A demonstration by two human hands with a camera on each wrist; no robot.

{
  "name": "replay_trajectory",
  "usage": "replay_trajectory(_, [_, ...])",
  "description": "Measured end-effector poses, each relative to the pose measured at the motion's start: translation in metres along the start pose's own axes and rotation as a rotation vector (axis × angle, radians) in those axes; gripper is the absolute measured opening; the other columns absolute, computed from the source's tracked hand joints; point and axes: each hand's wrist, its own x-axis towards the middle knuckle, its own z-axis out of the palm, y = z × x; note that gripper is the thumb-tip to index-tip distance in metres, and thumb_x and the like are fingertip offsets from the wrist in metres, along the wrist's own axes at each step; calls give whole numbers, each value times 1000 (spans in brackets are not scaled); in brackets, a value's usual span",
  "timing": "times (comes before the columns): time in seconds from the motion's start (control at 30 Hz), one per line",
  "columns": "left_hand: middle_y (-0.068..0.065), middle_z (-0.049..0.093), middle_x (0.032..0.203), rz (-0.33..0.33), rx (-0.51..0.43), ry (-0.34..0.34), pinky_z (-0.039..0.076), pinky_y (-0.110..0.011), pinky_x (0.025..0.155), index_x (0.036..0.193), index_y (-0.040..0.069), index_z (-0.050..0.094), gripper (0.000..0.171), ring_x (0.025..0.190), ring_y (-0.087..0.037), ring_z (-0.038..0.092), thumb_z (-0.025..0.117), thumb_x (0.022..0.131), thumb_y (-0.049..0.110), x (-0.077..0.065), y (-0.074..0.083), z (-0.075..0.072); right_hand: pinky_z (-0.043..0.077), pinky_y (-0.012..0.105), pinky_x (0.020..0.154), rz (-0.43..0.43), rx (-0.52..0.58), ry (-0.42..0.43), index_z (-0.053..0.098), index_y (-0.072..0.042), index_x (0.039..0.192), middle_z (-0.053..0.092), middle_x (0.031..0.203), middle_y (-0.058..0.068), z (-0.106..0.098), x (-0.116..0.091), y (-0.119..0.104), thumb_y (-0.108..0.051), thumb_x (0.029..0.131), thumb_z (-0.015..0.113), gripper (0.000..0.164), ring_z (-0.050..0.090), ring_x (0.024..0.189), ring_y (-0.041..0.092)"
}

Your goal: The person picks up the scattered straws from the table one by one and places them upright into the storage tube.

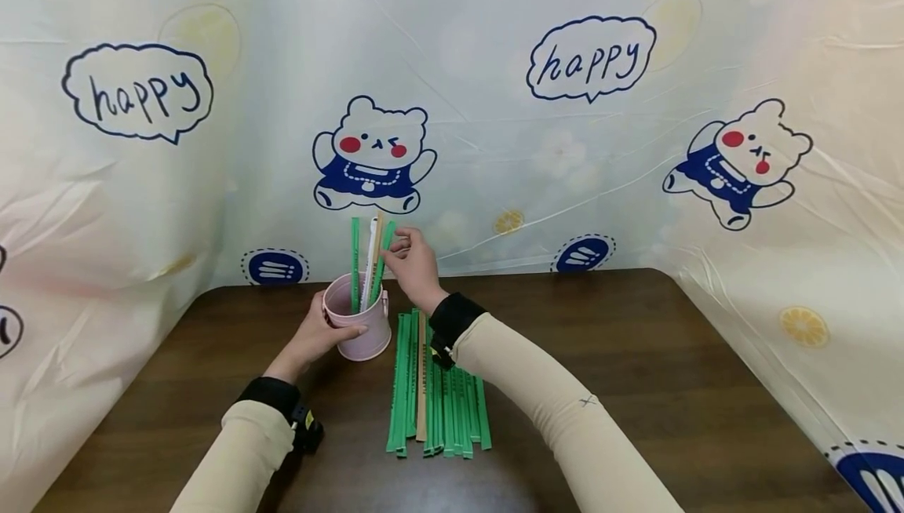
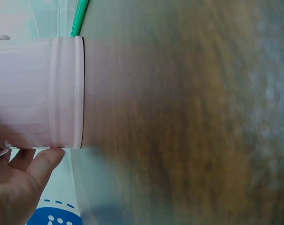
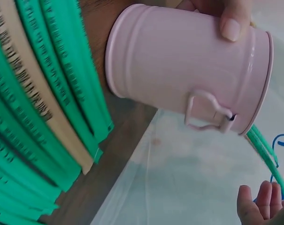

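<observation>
My left hand (image 1: 315, 334) holds the small pink metal pail (image 1: 367, 338) by its side, thumb across the front near the rim. In the pail stand a green wrapped stick (image 1: 355, 262), a white one (image 1: 369, 262) and a tan one (image 1: 377, 250). My right hand (image 1: 417, 268) is above the rim on the right, pinching the upper part of another green wrapped stick (image 1: 387, 250), whose lower end is hidden inside the pail. In the right wrist view the pail (image 3: 174, 61) shows its side handle (image 3: 207, 110), with my right fingers (image 3: 264, 204) beyond its mouth.
Several green wrapped sticks (image 1: 452, 411) lie side by side right of the pail, with a tan wrapped stick (image 1: 421, 387) among them, under my right wrist. They rest on a dark wooden table (image 1: 600, 356). A printed curtain (image 1: 480, 144) hangs behind the table's far edge.
</observation>
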Motion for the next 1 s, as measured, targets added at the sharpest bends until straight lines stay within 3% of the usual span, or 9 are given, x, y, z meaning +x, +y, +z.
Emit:
replay_trajectory(0.2, [-31,22,159,5,-13,9,27,-67,123,157,0,5,101,145,-46,29,77,89,20,4,-2,-4,55,34,91,25,-28,-67,50,-5,142,64,124,18,-22,-5,13,-22,104,59,42,64,116,31])
replay_trajectory(0.33, [-31,20,160,-5,7,9,27,-68,122,157,1,3,102,146,-47,28,76,90,22,8,-2,-8,53,37,97,56,-156,-174,56,-4,136,64,126,17,-47,-11,31,-23,107,54,35,62,118,30])
replay_trajectory(0.5, [-32,18,161,-24,21,-6,27,-69,122,158,1,-1,104,146,-48,26,75,91,23,10,-2,-8,57,41,91,224,-239,-297,58,-1,132,64,125,20,-81,-12,75,-15,103,60,33,66,107,32])
replay_trajectory(0.57, [-32,18,161,-28,22,-10,27,-70,121,158,1,-1,104,146,-48,26,75,91,23,10,-3,-7,60,39,85,242,-241,-322,58,0,130,65,119,18,-92,-11,104,-15,100,65,34,68,97,28])
replay_trajectory(0.67, [-33,17,161,-34,31,-19,27,-70,121,158,1,-2,104,146,-49,26,75,92,24,8,-4,-6,62,40,78,319,-249,-331,60,1,127,65,113,18,-100,-16,130,-11,96,69,34,69,87,27])
replay_trajectory(0.77, [-32,18,161,-39,38,-25,27,-70,121,158,1,-1,104,146,-49,26,76,91,26,6,-4,-5,63,41,74,370,-248,-338,61,2,116,64,111,22,-101,-26,135,-5,94,69,24,68,83,30])
replay_trajectory(0.8, [-32,18,161,-38,40,-26,27,-70,121,158,1,-1,104,146,-49,26,76,91,26,6,-5,-5,63,42,76,406,-268,-330,61,4,118,63,112,24,-100,-34,123,0,94,67,25,68,84,32])
replay_trajectory(0.97, [-32,17,160,-20,32,-28,27,-71,120,158,2,0,103,146,-49,26,75,91,26,8,-4,-2,62,38,74,383,-305,-314,56,8,124,62,112,26,-102,-49,109,2,94,65,32,66,82,30])
replay_trajectory(1.0, [-32,17,160,-20,30,-30,27,-71,120,158,2,0,103,146,-49,26,75,91,26,9,-4,-1,63,38,75,384,-314,-305,55,8,131,62,115,24,-102,-50,108,1,93,65,40,67,85,31])
